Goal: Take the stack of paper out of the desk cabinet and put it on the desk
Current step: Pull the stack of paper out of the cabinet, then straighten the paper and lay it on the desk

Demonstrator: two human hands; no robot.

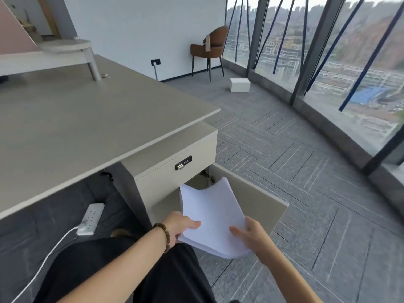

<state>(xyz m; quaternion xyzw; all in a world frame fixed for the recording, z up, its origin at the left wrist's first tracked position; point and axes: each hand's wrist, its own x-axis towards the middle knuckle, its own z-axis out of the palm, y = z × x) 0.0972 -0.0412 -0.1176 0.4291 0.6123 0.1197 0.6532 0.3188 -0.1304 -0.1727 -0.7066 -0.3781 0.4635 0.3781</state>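
Carefully now: our left hand point(182, 224) and right hand point(248, 234) each grip the floppy white stack of paper point(211, 215); we lift it level onto the grey worktop point(87, 119).

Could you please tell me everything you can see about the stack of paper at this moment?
The stack of paper is plain white, loose sheets with no print visible. It is held in the air in front of the open cabinet door, below desk level, its far edge bowed upward. The left hand grips its near left edge and the right hand its near right corner. Nothing else touches it.
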